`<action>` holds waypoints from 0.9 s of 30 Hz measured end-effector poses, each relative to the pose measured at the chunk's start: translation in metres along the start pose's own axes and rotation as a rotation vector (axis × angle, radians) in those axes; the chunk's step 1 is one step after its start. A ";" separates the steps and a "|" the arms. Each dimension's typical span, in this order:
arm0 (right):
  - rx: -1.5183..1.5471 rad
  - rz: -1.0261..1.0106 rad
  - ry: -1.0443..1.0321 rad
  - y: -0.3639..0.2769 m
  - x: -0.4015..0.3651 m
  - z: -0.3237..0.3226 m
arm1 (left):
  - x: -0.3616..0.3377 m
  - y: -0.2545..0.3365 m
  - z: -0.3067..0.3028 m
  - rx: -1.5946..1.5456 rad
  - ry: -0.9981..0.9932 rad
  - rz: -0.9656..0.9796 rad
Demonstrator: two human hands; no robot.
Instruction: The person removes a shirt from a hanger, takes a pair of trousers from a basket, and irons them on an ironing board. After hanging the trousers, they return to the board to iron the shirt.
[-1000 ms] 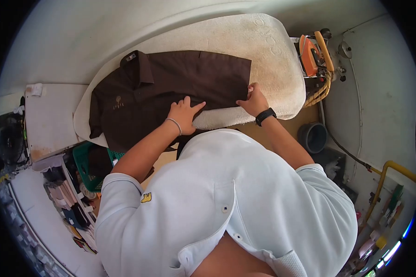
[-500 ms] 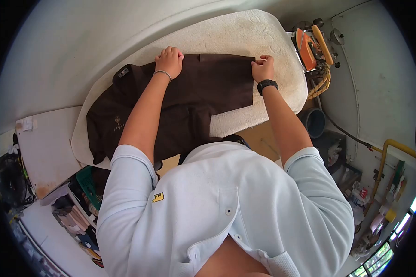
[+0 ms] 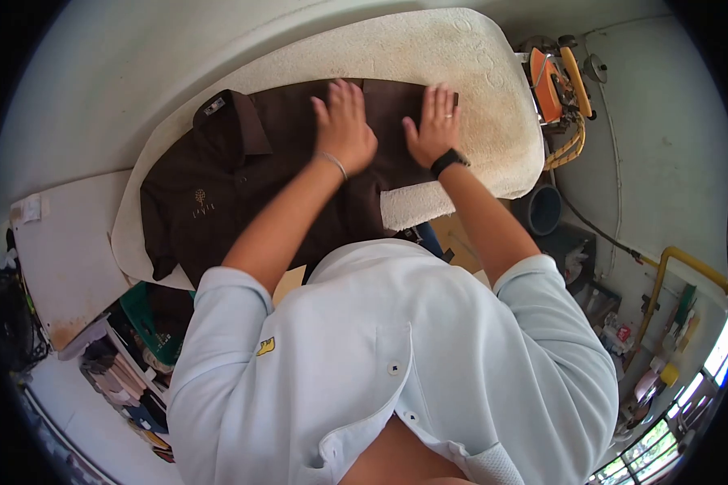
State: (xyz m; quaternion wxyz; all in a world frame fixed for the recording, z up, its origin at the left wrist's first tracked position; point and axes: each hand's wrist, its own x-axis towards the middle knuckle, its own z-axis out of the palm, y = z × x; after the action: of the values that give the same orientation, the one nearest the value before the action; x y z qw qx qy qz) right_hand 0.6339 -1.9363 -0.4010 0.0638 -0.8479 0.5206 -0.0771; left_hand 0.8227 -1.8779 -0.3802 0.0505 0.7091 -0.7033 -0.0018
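Observation:
A dark brown collared shirt (image 3: 291, 137) with a small embroidered emblem on its chest is spread over the padded, towel-covered ironing board (image 3: 429, 48). My left hand (image 3: 345, 125) lies on the shirt's middle part, fingers stretched toward the far edge, slightly blurred. Farther right, near the end of the sleeve, my right hand (image 3: 435, 125) rests with its fingers extended and thumb apart. Neither hand grips the cloth. The shirt's collar (image 3: 247, 133) is at the left of my left hand. My forearms cover part of the fabric.
An orange iron (image 3: 547, 87) stands on a rest beyond the board's right end, its cord hanging down. Below it is a dark bucket (image 3: 540, 210). At left are a white panel (image 3: 73, 250) and a green crate (image 3: 154, 323). A wall runs along the far side.
Both hands have let go of the shirt's edge and now lie flat on it. My left hand moved right and nearer to me, my right hand slightly left. The collar now lies unfolded.

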 end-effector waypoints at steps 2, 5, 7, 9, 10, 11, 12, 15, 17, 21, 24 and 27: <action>0.014 -0.246 -0.040 -0.013 -0.016 -0.006 | -0.047 0.042 -0.008 -0.283 -0.127 0.124; 0.026 -0.246 -0.077 -0.005 -0.034 -0.004 | -0.085 0.040 -0.004 -0.210 -0.348 0.154; 0.018 -0.184 -0.094 0.007 -0.034 -0.007 | -0.086 0.033 -0.013 -0.213 -0.361 0.141; 0.063 -0.208 -0.085 0.024 -0.040 -0.007 | -0.087 0.031 -0.022 -0.216 -0.404 0.168; 0.098 -0.217 -0.065 0.033 -0.039 -0.007 | -0.085 0.036 -0.028 -0.209 -0.400 0.151; 0.131 -0.229 -0.064 0.040 -0.041 -0.007 | -0.082 0.042 -0.034 -0.100 -0.472 0.124; 0.135 -0.243 -0.059 0.049 -0.042 -0.012 | -0.081 0.048 -0.040 0.007 -0.544 0.098; -0.140 -0.212 -0.175 0.099 -0.021 -0.042 | -0.084 0.079 -0.039 -0.062 -0.420 0.109; -0.115 -0.160 0.120 0.182 0.013 -0.083 | -0.098 0.085 -0.022 -0.068 -0.416 0.130; -0.338 0.206 0.362 0.327 0.068 -0.148 | -0.110 0.088 -0.020 -0.048 -0.384 0.144; 0.389 0.157 -0.086 0.391 0.091 -0.138 | -0.123 0.085 -0.021 -0.046 -0.348 0.107; 1.022 0.428 -0.075 0.352 0.082 -0.139 | -0.139 0.079 -0.023 -0.119 -0.264 0.070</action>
State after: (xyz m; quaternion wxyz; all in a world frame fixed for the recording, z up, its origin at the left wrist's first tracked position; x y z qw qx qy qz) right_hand 0.3354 -2.1720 -0.3260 0.4998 -0.5865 0.5748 -0.2752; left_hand 0.7440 -1.7377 -0.3614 -0.0005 0.6736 -0.7266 -0.1352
